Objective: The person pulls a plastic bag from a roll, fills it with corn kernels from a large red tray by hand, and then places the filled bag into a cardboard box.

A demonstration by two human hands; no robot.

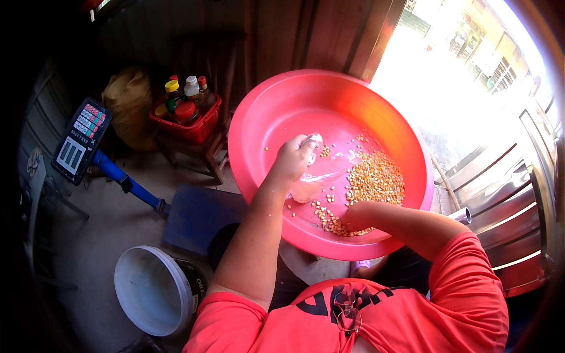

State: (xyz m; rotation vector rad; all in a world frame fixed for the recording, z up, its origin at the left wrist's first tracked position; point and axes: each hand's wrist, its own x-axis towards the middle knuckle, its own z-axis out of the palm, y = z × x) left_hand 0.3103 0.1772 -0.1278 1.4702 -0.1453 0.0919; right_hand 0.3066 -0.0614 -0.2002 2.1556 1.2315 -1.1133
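Overhead, the person's left hand [292, 157] is closed around the gathered mouth of a clear plastic bag [322, 173], fingers pinching the bunched top so the bag trails away toward four o'clock across the floor of a large red basin [259, 126]. A few yellow corn kernels [374, 179] show inside and around the bag; most lie in a heap at the basin's four o'clock side, with a thinner trail running down toward six o'clock. The right hand [356, 219] is down at the basin's near rim, about six o'clock, buried among the kernels there; whether its fingers are spread or curled cannot be told, since the wrist and the corn hide them.

Out from the basin at nine o'clock, a red crate [194, 126] with capped bottles sits on a low wooden stool. Further toward nine o'clock stands a scale display [81, 140] on a blue pole, and behind the crate a tan sack [130, 100]. Towards seven o'clock a white bucket [154, 291] rests on the concrete floor beside a blue platform [197, 215]. Past three o'clock lies bright sunlit ground with metal rails [512, 206].
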